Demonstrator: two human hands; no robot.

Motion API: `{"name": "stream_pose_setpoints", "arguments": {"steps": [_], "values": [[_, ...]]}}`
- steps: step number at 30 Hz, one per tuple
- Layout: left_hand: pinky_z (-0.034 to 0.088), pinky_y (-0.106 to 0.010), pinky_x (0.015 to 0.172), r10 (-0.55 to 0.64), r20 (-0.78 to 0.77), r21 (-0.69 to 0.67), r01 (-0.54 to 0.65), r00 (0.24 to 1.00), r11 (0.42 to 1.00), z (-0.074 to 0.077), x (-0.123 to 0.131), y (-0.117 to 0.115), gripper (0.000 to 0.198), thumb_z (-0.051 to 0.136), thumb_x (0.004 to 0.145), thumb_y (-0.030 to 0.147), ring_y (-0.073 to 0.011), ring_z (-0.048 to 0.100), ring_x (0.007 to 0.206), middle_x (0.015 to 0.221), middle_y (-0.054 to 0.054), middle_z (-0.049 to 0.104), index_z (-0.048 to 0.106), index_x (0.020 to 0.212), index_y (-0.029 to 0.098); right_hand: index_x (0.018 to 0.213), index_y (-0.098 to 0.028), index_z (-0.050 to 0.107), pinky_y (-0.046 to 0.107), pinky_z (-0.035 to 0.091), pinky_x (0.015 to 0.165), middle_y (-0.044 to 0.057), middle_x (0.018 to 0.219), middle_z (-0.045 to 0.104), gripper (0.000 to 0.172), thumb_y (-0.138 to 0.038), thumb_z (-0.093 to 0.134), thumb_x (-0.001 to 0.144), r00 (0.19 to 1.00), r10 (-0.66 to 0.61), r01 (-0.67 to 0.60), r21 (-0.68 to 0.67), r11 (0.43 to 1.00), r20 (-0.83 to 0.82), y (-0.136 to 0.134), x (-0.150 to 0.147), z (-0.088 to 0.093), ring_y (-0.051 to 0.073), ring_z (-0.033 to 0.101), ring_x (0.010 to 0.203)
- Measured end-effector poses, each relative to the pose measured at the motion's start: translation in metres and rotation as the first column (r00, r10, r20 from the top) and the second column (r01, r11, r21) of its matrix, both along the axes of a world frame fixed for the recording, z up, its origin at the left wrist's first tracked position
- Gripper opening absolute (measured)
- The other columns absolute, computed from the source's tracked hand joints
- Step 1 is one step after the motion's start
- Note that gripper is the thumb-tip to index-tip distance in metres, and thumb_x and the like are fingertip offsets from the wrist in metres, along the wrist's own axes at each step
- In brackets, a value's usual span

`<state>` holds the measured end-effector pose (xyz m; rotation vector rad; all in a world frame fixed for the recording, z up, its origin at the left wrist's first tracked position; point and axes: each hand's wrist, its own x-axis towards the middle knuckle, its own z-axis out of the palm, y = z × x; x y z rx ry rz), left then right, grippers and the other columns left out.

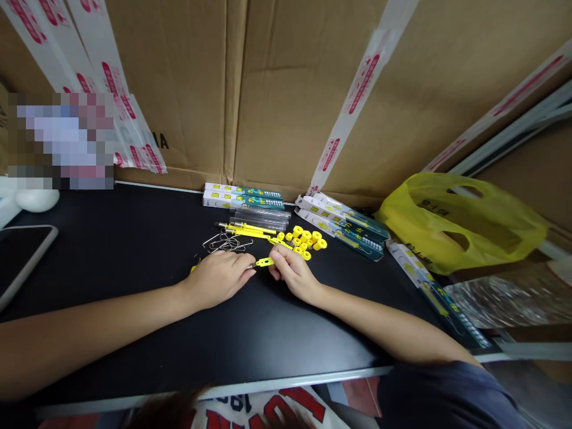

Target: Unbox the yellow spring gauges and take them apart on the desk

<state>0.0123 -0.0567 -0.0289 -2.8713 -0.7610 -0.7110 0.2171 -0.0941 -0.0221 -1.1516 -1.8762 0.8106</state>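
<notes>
My left hand [218, 276] is closed, palm down, and a small metal piece [252, 266] that looks like a spring end pokes out between its thumb and finger. It meets a slotted yellow plastic strip [265, 262], whose other end my right hand [292, 273] pinches. Just beyond the hands lie bent wire hooks [227, 242] in a tangle. Yellow rods with metal springs [250, 230] rest behind them, beside several clear plastic tubes [263, 217]. Several yellow caps [305, 236] are grouped behind my right hand. Most of what my left hand holds is hidden.
Printed boxes [243, 195] lie along the back of the black table [268, 345], with more boxes [342, 225] to their right. A yellow plastic bag [460, 220] and another box [438, 292] are at right. A phone [27, 256] lies left. Large cardboard [286, 95] stands behind.
</notes>
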Motion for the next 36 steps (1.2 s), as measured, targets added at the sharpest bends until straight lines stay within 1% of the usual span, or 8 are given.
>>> {"name": "stream_pose_setpoints", "arguments": {"steps": [4, 9, 14, 20, 24, 29, 32, 36], "values": [[0.044, -0.029, 0.065, -0.035, 0.016, -0.02, 0.035, 0.999, 0.999, 0.0014, 0.0005, 0.0005, 0.024, 0.032, 0.095, 0.025, -0.0179, 0.063, 0.072, 0.077, -0.003, 0.064, 0.054, 0.092, 0.016, 0.064, -0.02, 0.039, 0.025, 0.036, 0.059, -0.004, 0.054, 0.044, 0.043, -0.046, 0.031, 0.097, 0.999, -0.021, 0.02, -0.055, 0.998, -0.032, 0.0029, 0.0004, -0.0022, 0.01, 0.041, 0.052], [0.043, -0.029, 0.063, -0.059, 0.056, 0.011, 0.058, 0.997, 0.998, 0.004, 0.0004, -0.0003, 0.024, 0.032, 0.095, 0.024, -0.0169, 0.061, 0.069, 0.075, -0.002, 0.062, 0.054, 0.09, 0.017, 0.063, -0.019, 0.041, 0.025, 0.036, 0.059, -0.004, 0.056, 0.045, 0.045, -0.048, 0.031, 0.096, 0.999, -0.01, 0.007, -0.062, 0.998, -0.04, 0.0029, 0.0011, -0.0032, 0.01, 0.042, 0.053], [0.043, -0.029, 0.065, -0.074, 0.065, 0.062, 0.069, 0.995, 0.996, 0.0049, 0.0005, -0.0006, 0.023, 0.032, 0.096, 0.024, -0.0175, 0.06, 0.073, 0.079, -0.002, 0.062, 0.053, 0.093, 0.016, 0.069, -0.02, 0.04, 0.024, 0.036, 0.056, -0.004, 0.057, 0.046, 0.039, -0.047, 0.034, 0.096, 0.994, 0.007, -0.017, -0.088, 0.996, -0.106, 0.0026, 0.0013, -0.0045, 0.009, 0.042, 0.052], [0.044, -0.029, 0.067, -0.085, 0.077, 0.052, 0.081, 0.993, 0.995, 0.004, 0.0002, -0.0008, 0.022, 0.033, 0.096, 0.024, -0.0168, 0.061, 0.075, 0.082, -0.003, 0.063, 0.053, 0.093, 0.016, 0.071, -0.02, 0.041, 0.023, 0.037, 0.054, -0.004, 0.058, 0.048, 0.038, -0.048, 0.033, 0.096, 0.994, 0.017, -0.028, -0.104, 0.994, -0.109, 0.0029, 0.0021, -0.0061, 0.01, 0.042, 0.052], [0.043, -0.028, 0.064, -0.089, 0.082, 0.038, 0.086, 0.993, 0.996, 0.0045, -0.0001, -0.0007, 0.024, 0.034, 0.097, 0.027, -0.0164, 0.06, 0.071, 0.078, -0.002, 0.062, 0.053, 0.089, 0.016, 0.071, -0.019, 0.043, 0.024, 0.038, 0.056, -0.002, 0.062, 0.049, 0.038, -0.046, 0.032, 0.097, 0.997, 0.034, -0.039, -0.071, 0.997, -0.073, 0.0032, 0.0014, -0.0049, 0.01, 0.044, 0.056], [0.04, -0.027, 0.062, -0.102, 0.086, 0.031, 0.1, 0.991, 0.995, 0.0036, 0.0003, -0.0002, 0.026, 0.031, 0.098, 0.029, -0.0153, 0.06, 0.067, 0.073, 0.0, 0.061, 0.051, 0.086, 0.017, 0.076, -0.018, 0.05, 0.025, 0.04, 0.063, 0.0, 0.07, 0.051, 0.034, -0.042, 0.037, 0.096, 0.998, 0.053, -0.053, 0.0, 0.999, 0.046, 0.0034, -0.0018, -0.0008, 0.012, 0.048, 0.065], [0.041, -0.028, 0.062, -0.1, 0.097, 0.031, 0.098, 0.99, 0.995, 0.0029, 0.0003, 0.0, 0.025, 0.032, 0.098, 0.03, -0.0158, 0.06, 0.068, 0.074, 0.0, 0.061, 0.051, 0.087, 0.017, 0.081, -0.017, 0.051, 0.026, 0.04, 0.066, 0.001, 0.075, 0.053, 0.031, -0.038, 0.035, 0.097, 0.996, 0.067, -0.069, 0.053, 0.996, 0.053, 0.0022, -0.0021, 0.0014, 0.013, 0.05, 0.069], [0.042, -0.028, 0.063, -0.096, 0.12, 0.023, 0.094, 0.988, 0.995, 0.0034, -0.0002, 0.0, 0.024, 0.033, 0.098, 0.03, -0.0159, 0.061, 0.069, 0.076, -0.001, 0.062, 0.05, 0.088, 0.017, 0.078, -0.018, 0.048, 0.025, 0.038, 0.059, 0.0, 0.071, 0.047, 0.023, -0.033, 0.042, 0.095, 0.993, 0.088, -0.103, 0.2, 0.974, 0.084, -0.0004, 0.0, -0.0012, 0.011, 0.045, 0.062]]}}
